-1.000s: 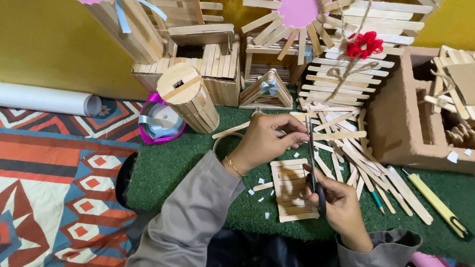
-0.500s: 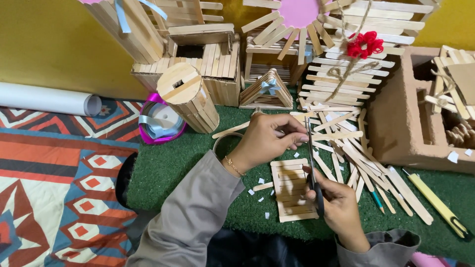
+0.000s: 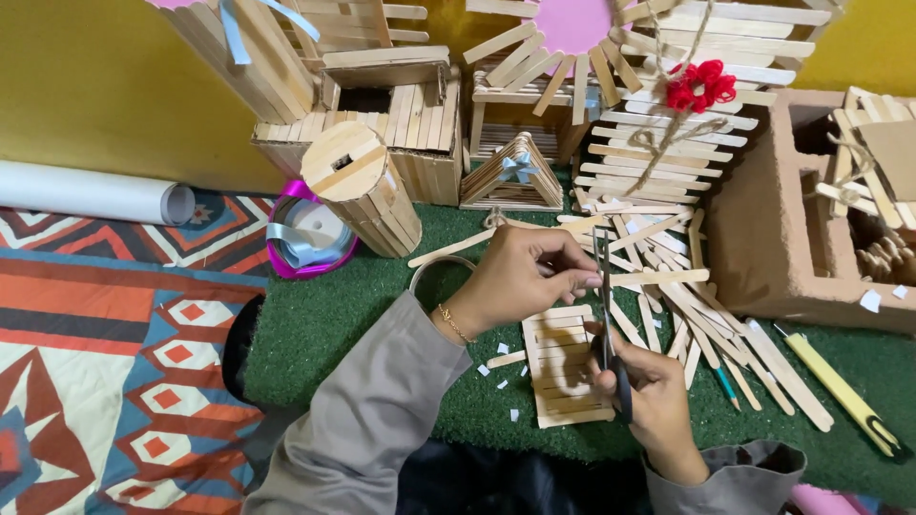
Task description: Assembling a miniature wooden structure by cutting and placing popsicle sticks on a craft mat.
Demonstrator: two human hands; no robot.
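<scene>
Scissors [image 3: 607, 315] stand blades-up at the middle of the green mat [image 3: 324, 324], gripped by the closed right hand [image 3: 654, 396], blades meeting a flat wooden stick [image 3: 658, 278] pinched in the left hand [image 3: 520, 277] at 9 o'clock of them. Just beneath lies a panel of glued sticks [image 3: 563, 367] with white paper scraps [image 3: 498, 362] at its 9 o'clock, and a loose heap of sticks [image 3: 687, 305] crowds the 3 o'clock side. A stick-built barrel [image 3: 363, 191] and pink tape dispenser [image 3: 305, 238] sit at 10 o'clock, a small triangular stick house [image 3: 512, 174] at 12, a brown block [image 3: 782, 229] at 2, and a yellow cutter [image 3: 840, 386] at 4.
</scene>
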